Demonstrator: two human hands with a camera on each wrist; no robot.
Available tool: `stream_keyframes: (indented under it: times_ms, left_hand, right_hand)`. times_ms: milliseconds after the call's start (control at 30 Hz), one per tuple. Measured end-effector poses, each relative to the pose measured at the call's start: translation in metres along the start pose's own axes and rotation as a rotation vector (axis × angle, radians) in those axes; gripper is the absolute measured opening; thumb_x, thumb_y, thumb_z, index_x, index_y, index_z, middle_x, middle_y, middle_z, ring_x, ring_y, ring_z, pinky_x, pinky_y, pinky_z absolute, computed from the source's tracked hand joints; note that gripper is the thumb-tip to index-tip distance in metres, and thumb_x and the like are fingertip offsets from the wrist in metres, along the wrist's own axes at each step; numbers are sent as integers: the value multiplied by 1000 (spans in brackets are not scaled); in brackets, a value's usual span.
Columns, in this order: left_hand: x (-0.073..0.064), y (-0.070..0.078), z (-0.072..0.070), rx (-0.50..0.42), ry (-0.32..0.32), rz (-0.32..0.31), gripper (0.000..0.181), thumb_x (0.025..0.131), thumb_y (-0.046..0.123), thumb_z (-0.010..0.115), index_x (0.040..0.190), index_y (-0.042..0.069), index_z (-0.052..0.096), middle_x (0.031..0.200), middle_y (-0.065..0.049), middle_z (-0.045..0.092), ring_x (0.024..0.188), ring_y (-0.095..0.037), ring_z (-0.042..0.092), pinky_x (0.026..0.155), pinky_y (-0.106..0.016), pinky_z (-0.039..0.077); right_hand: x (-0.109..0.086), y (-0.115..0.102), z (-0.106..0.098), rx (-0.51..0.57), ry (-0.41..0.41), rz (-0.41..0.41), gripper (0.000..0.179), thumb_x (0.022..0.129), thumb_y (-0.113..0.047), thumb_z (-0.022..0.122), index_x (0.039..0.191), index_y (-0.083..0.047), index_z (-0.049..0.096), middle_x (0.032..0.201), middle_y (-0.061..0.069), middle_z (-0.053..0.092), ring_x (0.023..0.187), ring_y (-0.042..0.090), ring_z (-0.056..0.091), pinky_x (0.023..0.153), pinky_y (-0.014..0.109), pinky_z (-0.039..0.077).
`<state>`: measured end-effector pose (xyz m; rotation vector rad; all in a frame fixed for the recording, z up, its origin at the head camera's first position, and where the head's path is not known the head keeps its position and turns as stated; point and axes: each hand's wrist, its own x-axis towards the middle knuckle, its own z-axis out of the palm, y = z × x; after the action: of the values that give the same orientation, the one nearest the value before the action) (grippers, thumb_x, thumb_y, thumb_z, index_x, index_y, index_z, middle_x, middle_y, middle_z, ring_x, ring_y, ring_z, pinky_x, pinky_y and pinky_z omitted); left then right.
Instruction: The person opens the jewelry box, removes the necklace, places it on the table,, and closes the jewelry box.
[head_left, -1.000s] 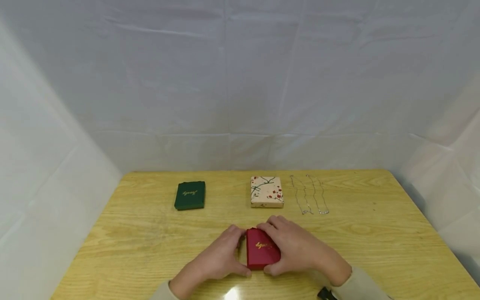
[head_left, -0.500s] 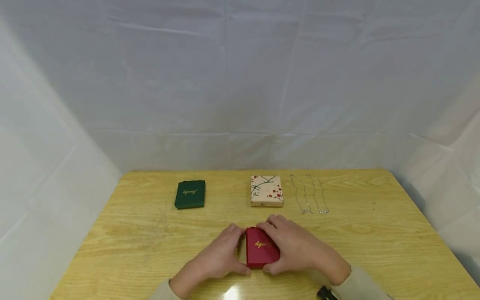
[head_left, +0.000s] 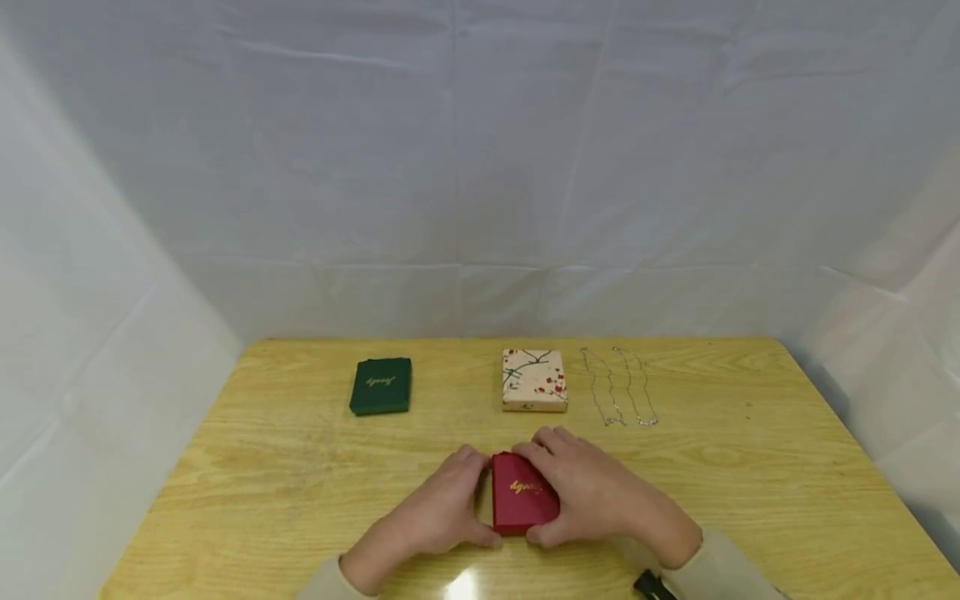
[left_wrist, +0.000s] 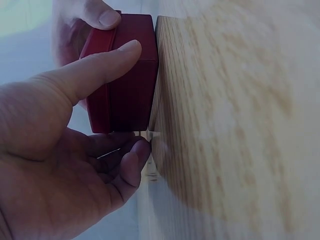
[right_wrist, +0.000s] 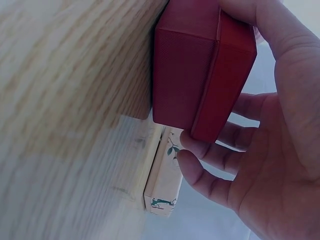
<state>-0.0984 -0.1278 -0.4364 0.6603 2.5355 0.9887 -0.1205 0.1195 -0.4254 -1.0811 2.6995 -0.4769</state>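
A small red jewelry box (head_left: 519, 504) with gold lettering sits on the wooden table, close to the person. From its left side the left hand (head_left: 444, 510) grips it, thumb at the near side and fingers at the far corner. The right hand (head_left: 596, 492) holds the right part of the box, its fingers over the far edge and its thumb at the near edge. A seam between lid and base shows on the red box (right_wrist: 184, 75) in the right wrist view; the lid is on. Both thumbs lie against the box (left_wrist: 131, 92) in the left wrist view.
Farther back stand a green box (head_left: 381, 387) with gold lettering, at left, and a cream floral box (head_left: 534, 381) near the middle. Two thin silver chain necklaces (head_left: 621, 387) lie side by side to its right. White sheeting (head_left: 465, 167) closes off the back and sides.
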Motion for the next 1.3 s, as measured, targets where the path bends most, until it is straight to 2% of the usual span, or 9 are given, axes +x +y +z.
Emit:
stream_keyframes:
  times_ms: [433, 967, 1300]
  left_hand:
    - [1, 2, 0, 8, -1, -27, 90, 68, 26, 103, 139, -1, 56, 116, 1, 54, 110, -17, 54, 104, -40, 51]
    - [0, 4, -1, -23, -4, -28, 103, 68, 33, 103, 149, 0, 48, 134, -4, 54, 126, -24, 53, 110, -45, 47]
    - [-2, 4, -2, -49, 8, -7, 101, 69, 31, 102, 149, 1, 48, 129, -1, 53, 118, -20, 54, 107, -42, 49]
  right_hand:
    - [0, 1, 3, 14, -20, 10, 94, 77, -59, 87, 152, -14, 54, 125, -6, 54, 107, 11, 50, 87, 34, 54]
    - [1, 3, 5, 30, -24, 15, 92, 76, -56, 88, 151, -14, 54, 127, -6, 55, 108, 10, 50, 88, 34, 55]
    - [1, 2, 6, 19, -30, 10, 91, 78, -57, 88, 151, -15, 54, 127, -6, 54, 109, 10, 49, 90, 35, 54]
